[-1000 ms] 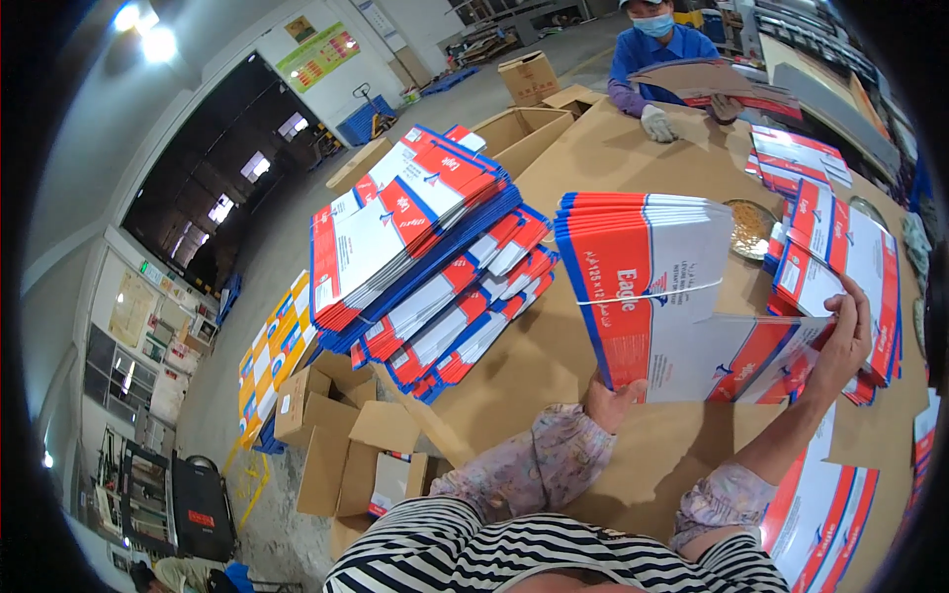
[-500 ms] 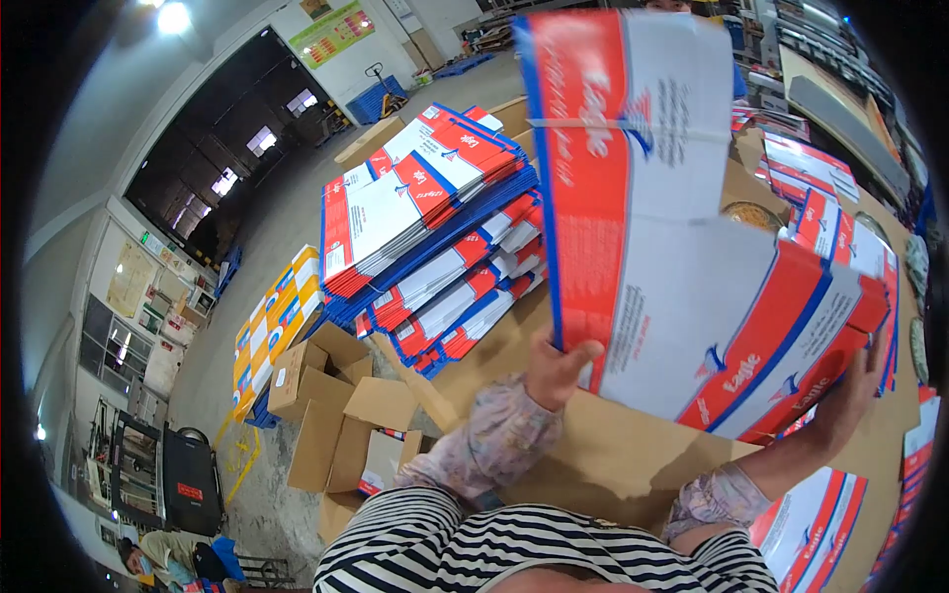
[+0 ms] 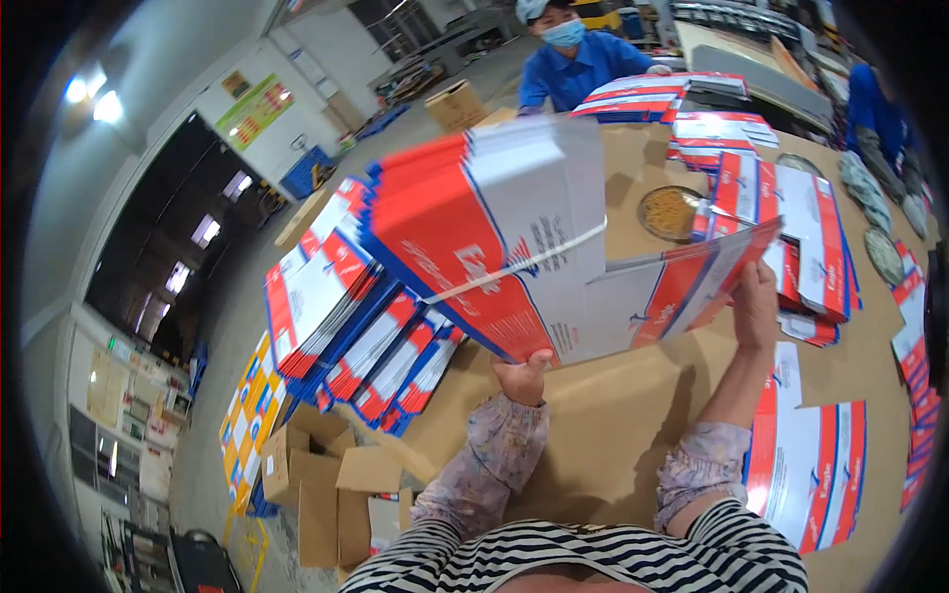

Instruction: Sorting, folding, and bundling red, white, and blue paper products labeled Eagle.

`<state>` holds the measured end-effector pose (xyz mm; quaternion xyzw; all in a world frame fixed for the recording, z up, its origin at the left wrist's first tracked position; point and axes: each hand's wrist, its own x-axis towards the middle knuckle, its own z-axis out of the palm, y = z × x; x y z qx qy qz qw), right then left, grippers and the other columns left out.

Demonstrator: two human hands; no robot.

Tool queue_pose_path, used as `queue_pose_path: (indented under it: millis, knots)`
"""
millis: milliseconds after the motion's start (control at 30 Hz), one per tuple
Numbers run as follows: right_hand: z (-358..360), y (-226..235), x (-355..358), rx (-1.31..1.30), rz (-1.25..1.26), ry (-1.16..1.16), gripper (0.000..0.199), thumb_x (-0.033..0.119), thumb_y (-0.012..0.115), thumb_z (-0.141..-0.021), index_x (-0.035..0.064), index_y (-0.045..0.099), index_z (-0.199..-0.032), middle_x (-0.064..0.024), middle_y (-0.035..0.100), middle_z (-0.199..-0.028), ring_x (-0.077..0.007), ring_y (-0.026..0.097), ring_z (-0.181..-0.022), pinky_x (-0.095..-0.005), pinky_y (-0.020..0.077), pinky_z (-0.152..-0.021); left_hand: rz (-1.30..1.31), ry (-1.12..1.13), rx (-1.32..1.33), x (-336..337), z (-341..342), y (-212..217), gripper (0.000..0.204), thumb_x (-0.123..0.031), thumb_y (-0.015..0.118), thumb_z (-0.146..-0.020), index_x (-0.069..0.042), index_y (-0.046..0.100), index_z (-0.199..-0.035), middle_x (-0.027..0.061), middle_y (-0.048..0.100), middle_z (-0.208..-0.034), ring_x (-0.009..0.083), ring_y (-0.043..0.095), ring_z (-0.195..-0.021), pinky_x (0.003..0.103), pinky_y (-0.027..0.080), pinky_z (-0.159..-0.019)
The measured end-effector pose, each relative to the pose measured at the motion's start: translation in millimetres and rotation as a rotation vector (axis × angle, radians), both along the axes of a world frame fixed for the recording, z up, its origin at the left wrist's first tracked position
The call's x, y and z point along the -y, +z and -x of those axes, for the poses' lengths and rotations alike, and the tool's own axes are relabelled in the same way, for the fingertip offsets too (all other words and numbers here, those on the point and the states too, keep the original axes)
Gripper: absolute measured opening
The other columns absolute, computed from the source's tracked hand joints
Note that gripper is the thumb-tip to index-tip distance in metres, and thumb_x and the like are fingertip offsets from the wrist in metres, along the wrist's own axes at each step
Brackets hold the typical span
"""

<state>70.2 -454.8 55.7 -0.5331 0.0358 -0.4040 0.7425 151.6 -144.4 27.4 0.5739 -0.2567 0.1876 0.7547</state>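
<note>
A thick bundle of flat cardboard cartons (image 3: 514, 237), printed red, white and blue, is raised over the table between my hands. A pale band runs round it. My left hand (image 3: 524, 376) grips its lower left edge, thumb on the near face. My right hand (image 3: 754, 306) is closed on its right end, the fingers partly hidden behind it. On the left, close to the held bundle, stands a tall pile of similar bundles (image 3: 316, 306). Flat printed sheets (image 3: 806, 465) lie on the table near my right forearm.
More carton stacks (image 3: 791, 217) stand on the brown table (image 3: 593, 445) at the right. A round dish of rubber bands (image 3: 670, 212) sits behind the bundle. Open cardboard boxes (image 3: 321, 494) are at lower left. A masked person in blue (image 3: 583, 69) is across the table.
The bundle has swung left, toward the pile, and tilted so that its stacked edges and band show. The view has shifted, bringing the person across the table more fully into sight.
</note>
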Motion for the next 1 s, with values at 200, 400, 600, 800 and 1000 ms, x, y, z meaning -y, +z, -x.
queue_pose_path:
  millis: [200, 400, 600, 800, 1000]
  knots:
    - [-43, -51, 8, 0.020, -0.342, -0.290, 0.040, 0.039, 0.050, -0.095, 0.0017, 0.061, -0.102, -0.0024, 0.063, -0.094, -0.0075, 0.055, -0.078, -0.0256, 0.0448, -0.070, -0.222, 0.040, -0.151, 28, -13, -63, 0.042, -0.030, 0.076, -0.078, 0.002, 0.059, -0.099, 0.0026, 0.062, -0.089, 0.0153, 0.057, -0.083, 0.031, 0.045, -0.078]
    - [-63, -72, -10, -0.314, 0.115, -0.589, 0.041, 0.032, 0.043, -0.097, -0.0045, 0.063, -0.096, -0.0092, 0.065, -0.093, -0.0157, 0.055, -0.085, -0.0321, 0.0442, -0.076, -0.240, 0.170, -0.408, 37, -16, -56, 0.041, -0.024, 0.070, -0.084, 0.005, 0.057, -0.110, 0.0115, 0.063, -0.105, 0.0207, 0.059, -0.090, 0.036, 0.047, -0.081]
    - [-65, -81, -17, -0.188, -0.053, -0.602, 0.045, 0.036, 0.043, -0.097, -0.0047, 0.061, -0.101, -0.0106, 0.065, -0.093, -0.0147, 0.057, -0.089, -0.0304, 0.0439, -0.079, -0.214, 0.057, -0.359, 30, -17, -59, 0.048, -0.030, 0.071, -0.082, 0.008, 0.056, -0.108, 0.0148, 0.063, -0.105, 0.0243, 0.060, -0.090, 0.037, 0.047, -0.080]
    - [-25, -73, -52, -0.550, 0.159, -0.915, 0.042, 0.035, 0.037, -0.096, -0.0014, 0.056, -0.088, -0.0245, 0.060, -0.091, -0.0395, 0.057, -0.090, -0.0422, 0.0437, -0.075, -0.365, 0.221, -0.277, 20, -25, -76, 0.063, -0.041, 0.076, -0.075, 0.008, 0.056, -0.109, 0.0180, 0.064, -0.101, 0.0280, 0.061, -0.091, 0.037, 0.048, -0.079]
    - [-38, -96, -48, -0.396, -0.056, -0.883, 0.057, 0.045, 0.034, -0.097, -0.0040, 0.062, -0.084, -0.0237, 0.062, -0.075, -0.0333, 0.061, -0.071, -0.0403, 0.0445, -0.070, -0.256, 0.144, -0.171, 17, -35, -77, 0.066, -0.046, 0.074, -0.075, 0.010, 0.055, -0.104, 0.0168, 0.063, -0.098, 0.0273, 0.060, -0.084, 0.038, 0.049, -0.075]
